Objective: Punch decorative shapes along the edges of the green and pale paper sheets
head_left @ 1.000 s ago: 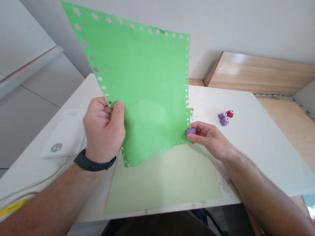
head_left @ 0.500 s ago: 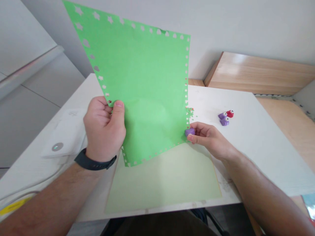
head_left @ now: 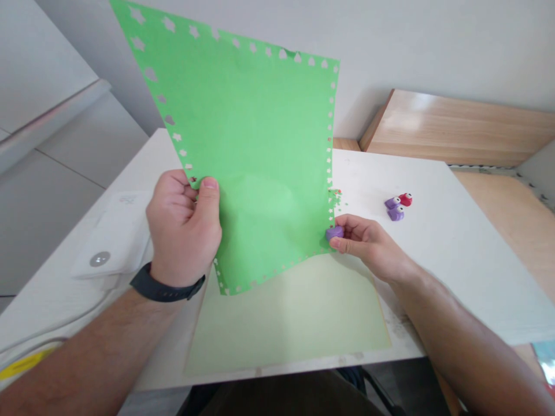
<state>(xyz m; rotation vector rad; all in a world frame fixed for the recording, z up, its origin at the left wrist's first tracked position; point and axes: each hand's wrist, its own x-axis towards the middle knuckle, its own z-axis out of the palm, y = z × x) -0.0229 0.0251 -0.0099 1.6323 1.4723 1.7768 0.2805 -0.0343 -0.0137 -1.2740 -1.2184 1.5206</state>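
My left hand (head_left: 186,225) grips the left edge of a green paper sheet (head_left: 260,144), thumb in front and fingers behind. The sheet is held up at a tilt, and small punched shapes, stars and hearts among them, run along its edges. A small purple craft punch (head_left: 335,233) sits at the sheet's lower right edge, pinched between the thumb and fingers of my right hand (head_left: 364,241). Tiny green and red paper cut-outs (head_left: 336,197) lie on the table just behind that edge, partly hidden by the sheet.
Two purple punches and a red punch (head_left: 406,199) with eyes stand at the right of the white table (head_left: 455,260). A pale green mat (head_left: 290,323) lies under the sheet. On the left are a white device (head_left: 115,237) and cables. Wooden panels (head_left: 455,124) rise behind.
The sheet's upper right part has shifted slightly to the right. Both hands keep nearly the same place and grip.
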